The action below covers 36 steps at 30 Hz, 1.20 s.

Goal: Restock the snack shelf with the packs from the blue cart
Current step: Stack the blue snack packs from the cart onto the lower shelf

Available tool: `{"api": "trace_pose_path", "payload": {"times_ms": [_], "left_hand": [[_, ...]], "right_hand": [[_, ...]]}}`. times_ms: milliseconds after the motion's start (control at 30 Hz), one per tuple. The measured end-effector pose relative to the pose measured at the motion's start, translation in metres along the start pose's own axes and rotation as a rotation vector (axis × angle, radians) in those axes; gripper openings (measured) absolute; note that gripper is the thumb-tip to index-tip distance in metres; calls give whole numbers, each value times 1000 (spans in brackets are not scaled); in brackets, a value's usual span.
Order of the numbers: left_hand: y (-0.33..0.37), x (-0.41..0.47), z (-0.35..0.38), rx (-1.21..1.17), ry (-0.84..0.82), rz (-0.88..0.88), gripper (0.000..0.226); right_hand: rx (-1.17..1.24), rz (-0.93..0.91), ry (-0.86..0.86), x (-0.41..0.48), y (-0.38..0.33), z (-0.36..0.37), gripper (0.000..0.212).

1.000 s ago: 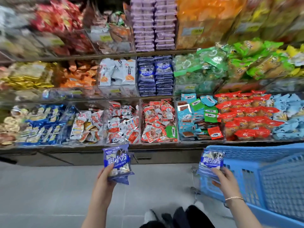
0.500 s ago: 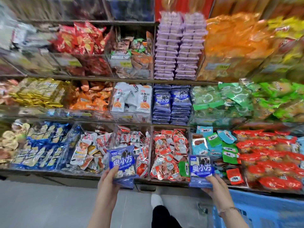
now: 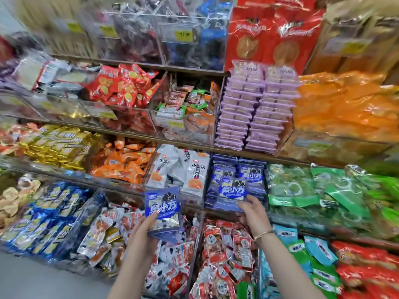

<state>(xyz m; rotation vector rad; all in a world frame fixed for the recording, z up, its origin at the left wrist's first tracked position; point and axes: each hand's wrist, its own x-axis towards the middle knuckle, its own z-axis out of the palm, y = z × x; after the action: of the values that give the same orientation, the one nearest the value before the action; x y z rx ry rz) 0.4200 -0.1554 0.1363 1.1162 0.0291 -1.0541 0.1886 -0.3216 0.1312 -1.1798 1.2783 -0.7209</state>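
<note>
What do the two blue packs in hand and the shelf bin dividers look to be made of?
Blue pack in the left hand: looks like thin glossy plastic film; it glints, and the lower part appears see-through. Blue pack in the right hand: same printed film, with a sheen. Bin dividers: clear rigid sheet, probably acrylic; the stock behind shows through and the surfaces throw reflections.

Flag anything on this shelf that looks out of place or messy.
Nothing is clearly misplaced. The blue pack in the right hand matches the stacked blue packs it is reaching. The left hand holds another blue pack. The lower bins are loosely heaped, not spilled.
</note>
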Motion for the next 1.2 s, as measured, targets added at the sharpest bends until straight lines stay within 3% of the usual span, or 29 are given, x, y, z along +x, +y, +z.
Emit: {"api": "trace_pose_path", "payload": {"times_ms": [133,200,267,433,600,733,900,967,1067,1200], "left_hand": [[7,8,14,36,-30,7,18],[11,12,21,49,-39,1,20],[15,17,25,35,-42,-6,22],[20,28,33,11,-74,-13,25],[19,30,39,44,-88,-23,23],[13,31,43,53,-81,-42,31],[4,32,58,140,-129,-62,41],[-2,32,65,181,-172,-60,34],[-8,28,75,221,-240,-51,31],[-8,26,83,220,-277,-73,55]], "right_hand": [[35,-5,-11,38,-29,25,47],[-39,-41,8,49,-39,34,43],[-262,-108,47,53,-44,40,42],[-1097,-249,207,55,-42,38,46],[-1282,-224,208,59,-41,36,36],[-1192,-307,181,50,-43,29,42],[-675,-466,-56,3,-47,44,48],[-483,-380,-157,-15,-46,58,49],[-273,-239,-136,-27,-42,67,50],[-214,-155,-91,-27,-41,59,34]]}}
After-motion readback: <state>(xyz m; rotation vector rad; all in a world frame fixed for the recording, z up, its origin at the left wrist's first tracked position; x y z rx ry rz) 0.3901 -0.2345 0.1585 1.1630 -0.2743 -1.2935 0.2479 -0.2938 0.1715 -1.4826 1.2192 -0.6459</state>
